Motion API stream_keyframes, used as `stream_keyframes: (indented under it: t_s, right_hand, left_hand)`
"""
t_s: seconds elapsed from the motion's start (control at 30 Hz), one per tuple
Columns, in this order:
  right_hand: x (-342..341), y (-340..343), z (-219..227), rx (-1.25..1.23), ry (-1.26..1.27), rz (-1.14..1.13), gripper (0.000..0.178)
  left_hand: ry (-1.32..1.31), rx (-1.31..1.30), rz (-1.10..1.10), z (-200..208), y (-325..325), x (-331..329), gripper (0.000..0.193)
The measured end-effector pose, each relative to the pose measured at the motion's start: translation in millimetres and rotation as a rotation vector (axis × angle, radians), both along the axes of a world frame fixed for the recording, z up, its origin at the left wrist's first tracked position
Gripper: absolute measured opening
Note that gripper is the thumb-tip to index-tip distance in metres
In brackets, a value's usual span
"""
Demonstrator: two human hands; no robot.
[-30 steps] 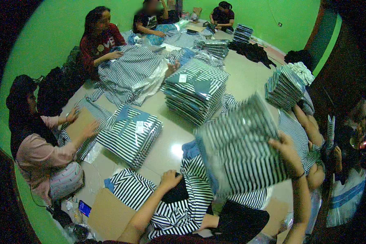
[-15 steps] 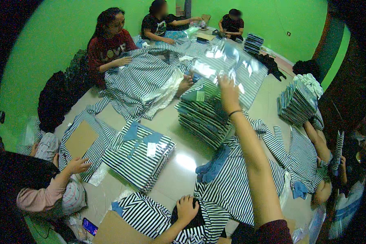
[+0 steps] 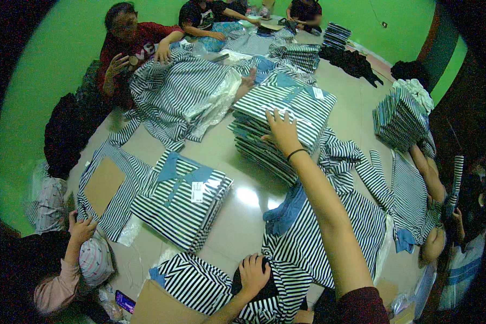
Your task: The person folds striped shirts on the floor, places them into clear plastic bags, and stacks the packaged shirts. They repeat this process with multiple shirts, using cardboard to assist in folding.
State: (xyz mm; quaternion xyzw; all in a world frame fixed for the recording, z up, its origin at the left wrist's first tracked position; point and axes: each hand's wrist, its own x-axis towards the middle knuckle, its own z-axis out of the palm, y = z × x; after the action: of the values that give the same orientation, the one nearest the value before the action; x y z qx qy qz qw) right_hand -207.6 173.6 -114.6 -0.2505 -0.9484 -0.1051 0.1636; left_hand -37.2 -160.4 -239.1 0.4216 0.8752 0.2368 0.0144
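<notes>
My right hand lies with spread fingers on the top of a tall stack of folded, bagged shirts, black-and-white striped with blue denim collars. Nothing is gripped in it. Lower down, my left hand rests open on a black patch that may be my clothed knee. Around it lies a loose striped shirt, partly over a brown cardboard sheet. Another unfolded striped shirt spreads under my right forearm.
A shorter pile of bagged shirts stands left of centre, near a shirt with a cardboard sheet on it. More stacks stand at right and far back. Several other people sit around. A phone lies at lower left.
My right hand has brought a bagged shirt down onto the tall stack and opened. The person in red has raised both hands. The person at left has drawn a hand back.
</notes>
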Motion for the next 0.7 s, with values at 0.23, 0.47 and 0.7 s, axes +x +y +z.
stream_keyframes:
  t_s: [0.23, 0.47, 0.7]
  right_hand:
    - [14.8, 10.7, 3.1, -0.023, 0.064, 0.08, 0.063]
    - [109.2, -21.8, -3.4, -0.224, 0.335, 0.32, 0.053]
    - [388.8, -196.4, -116.1, -0.761, -0.147, -0.173, 0.063]
  left_hand:
    - [-0.008, -0.029, -0.011, 2.3, 0.4, -3.7, 0.028]
    - [-0.048, 0.03, -0.016, -2.3, -2.7, -3.9, 0.026]
    - [-0.174, -0.037, -0.038, 1.9, -8.3, -6.7, 0.031]
